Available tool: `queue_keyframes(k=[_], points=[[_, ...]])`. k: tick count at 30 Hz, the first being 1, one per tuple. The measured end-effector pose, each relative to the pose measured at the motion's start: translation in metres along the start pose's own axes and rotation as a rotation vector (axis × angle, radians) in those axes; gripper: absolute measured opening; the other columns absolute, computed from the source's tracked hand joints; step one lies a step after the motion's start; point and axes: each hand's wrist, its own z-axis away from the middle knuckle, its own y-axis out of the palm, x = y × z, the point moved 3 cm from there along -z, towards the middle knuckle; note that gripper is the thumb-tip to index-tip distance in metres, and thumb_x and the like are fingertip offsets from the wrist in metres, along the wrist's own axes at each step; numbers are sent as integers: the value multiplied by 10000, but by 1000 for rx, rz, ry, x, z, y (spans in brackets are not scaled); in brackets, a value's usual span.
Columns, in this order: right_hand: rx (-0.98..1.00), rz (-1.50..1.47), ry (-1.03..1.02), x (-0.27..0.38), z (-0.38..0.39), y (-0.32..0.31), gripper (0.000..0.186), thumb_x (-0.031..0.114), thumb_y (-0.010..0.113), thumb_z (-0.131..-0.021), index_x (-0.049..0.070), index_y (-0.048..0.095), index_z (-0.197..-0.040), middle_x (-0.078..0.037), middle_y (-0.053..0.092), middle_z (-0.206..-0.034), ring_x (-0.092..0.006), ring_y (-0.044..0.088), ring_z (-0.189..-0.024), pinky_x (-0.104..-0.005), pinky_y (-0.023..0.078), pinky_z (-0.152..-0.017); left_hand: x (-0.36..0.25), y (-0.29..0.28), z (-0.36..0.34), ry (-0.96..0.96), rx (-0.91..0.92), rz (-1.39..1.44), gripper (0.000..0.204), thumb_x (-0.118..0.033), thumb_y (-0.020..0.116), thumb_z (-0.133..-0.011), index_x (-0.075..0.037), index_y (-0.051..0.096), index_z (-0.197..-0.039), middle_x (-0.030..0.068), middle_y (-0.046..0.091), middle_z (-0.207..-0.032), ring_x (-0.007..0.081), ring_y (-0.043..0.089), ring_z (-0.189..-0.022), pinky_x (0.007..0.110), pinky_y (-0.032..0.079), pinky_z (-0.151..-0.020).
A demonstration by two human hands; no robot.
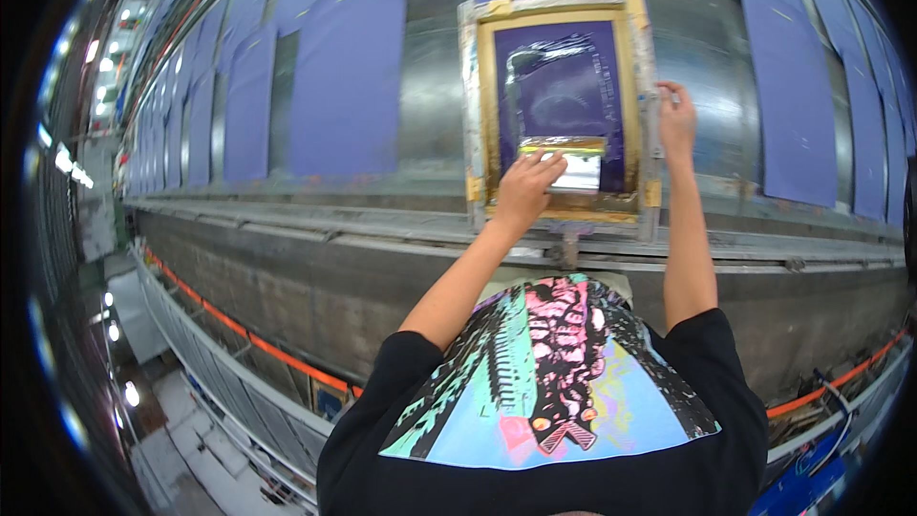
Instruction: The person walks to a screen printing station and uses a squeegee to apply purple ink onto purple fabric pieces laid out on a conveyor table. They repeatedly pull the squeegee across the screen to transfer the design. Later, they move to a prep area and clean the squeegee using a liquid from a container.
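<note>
A screen printing frame [470, 96] lies on the long table, its mesh [564, 100] dark purple inside a yellowish border. Wet, glossy ink streaks show on the upper part of the mesh. My left hand [528, 186] is closed on a squeegee [579, 172] with a shiny metallic face, which rests across the lower part of the mesh. At the frame's right side, my right hand [677, 122] has its fingers bent against the outer edge. The thumb of that hand is hard to make out.
Purple fabric pieces [349, 86] lie in rows on the metal table [435, 105], to both sides of the frame. A metal rail [382, 220] runs along the table's near edge. Behind me on the left are a railing with an orange strip [258, 339] and an aisle.
</note>
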Motion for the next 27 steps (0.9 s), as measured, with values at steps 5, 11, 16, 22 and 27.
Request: queue_keyframes(k=[5, 11, 16, 22, 27], points=[[19, 4, -27, 48, 24, 32, 235, 277, 589, -1044, 97, 708, -1137, -35, 623, -747, -141, 524, -657, -351, 448, -651, 12, -32, 16, -9, -16, -14, 635, 45, 734, -700, -156, 705, -1301, 19, 659, -1416, 292, 599, -1327, 452, 467, -1124], [-103, -128, -234, 18, 40, 54, 295, 302, 531, -1061, 56, 681, -1125, -188, 699, -891, -345, 681, -822, -463, 521, -774, 20, -35, 25, -47, -14, -27, 547, 99, 669, -644, -113, 757, -1140, 70, 745, -1235, 280, 675, -1194, 422, 537, -979], [-59, -192, -104, 4, 42, 33, 233, 249, 563, -1043, 58, 673, -1119, -180, 623, -656, -302, 603, -556, -442, 466, -592, 3, -21, 20, -161, 43, -20, 619, 96, 640, -703, -103, 728, -1283, 103, 712, -1314, 317, 645, -1255, 399, 512, -1040], [-66, -206, -88, 6, 43, 23, 149, 168, 577, -1029, 47, 649, -1081, -159, 582, -588, -303, 596, -523, -411, 447, -556, -2, -4, 25, -151, 35, -50, 632, 65, 694, -710, -126, 708, -1312, 35, 691, -1367, 289, 623, -1294, 419, 472, -1074], [-99, -127, -104, -15, 29, 12, 158, 181, 574, -1027, 57, 647, -1091, -195, 625, -647, -399, 641, -603, -466, 474, -602, -5, 11, 30, -123, -3, -4, 620, 89, 670, -706, -133, 727, -1282, 48, 712, -1331, 295, 645, -1267, 419, 484, -1062]])
